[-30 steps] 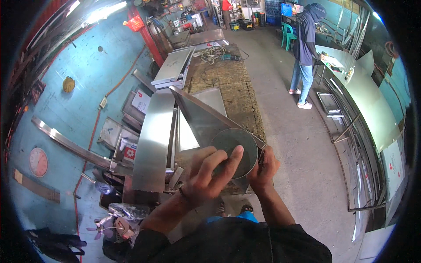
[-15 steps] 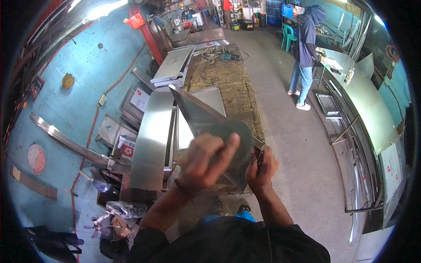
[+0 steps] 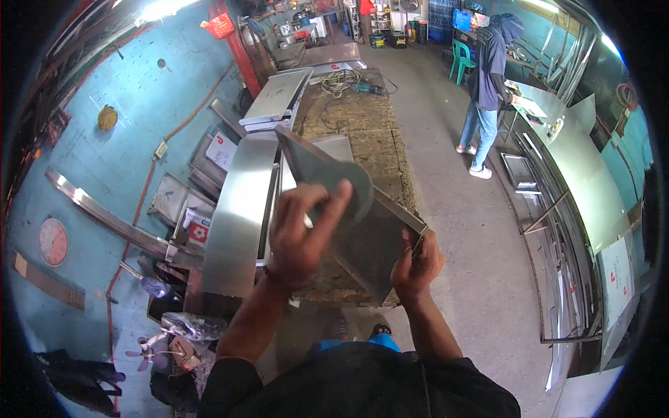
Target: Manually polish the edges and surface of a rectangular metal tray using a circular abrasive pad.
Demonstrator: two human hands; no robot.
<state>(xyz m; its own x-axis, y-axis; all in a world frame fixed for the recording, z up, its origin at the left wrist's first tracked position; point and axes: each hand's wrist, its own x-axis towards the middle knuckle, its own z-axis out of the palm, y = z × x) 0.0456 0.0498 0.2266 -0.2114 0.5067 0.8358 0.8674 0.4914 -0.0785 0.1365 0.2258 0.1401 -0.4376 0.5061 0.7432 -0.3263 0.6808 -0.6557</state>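
My left hand [image 3: 296,240] presses a flat, round grey-green disc [image 3: 360,189] against a shallow metal panel with folded edges [image 3: 376,247]. Its index finger lies stretched over the disc, the other fingers are curled, and motion blurs them slightly. The panel is tilted above the workbench, one long corner pointing away from me. Gripping the panel's near right corner is my right hand [image 3: 419,268], thumb on the inner face and fingers around the folded edge. What lies under the disc is hidden.
Below the panel stands a worn wooden workbench [image 3: 376,153] with long metal sheets [image 3: 240,209] at its left. Stacked metal panels [image 3: 279,101], a coiled cable [image 3: 340,82] and a teal power tool [image 3: 369,88] lie farther back. A co-worker [image 3: 484,90] stands at the right-hand table.
My left hand and the disc have slid left and slightly away across the panel. More of its near right part now shows; the right hand keeps its grip.
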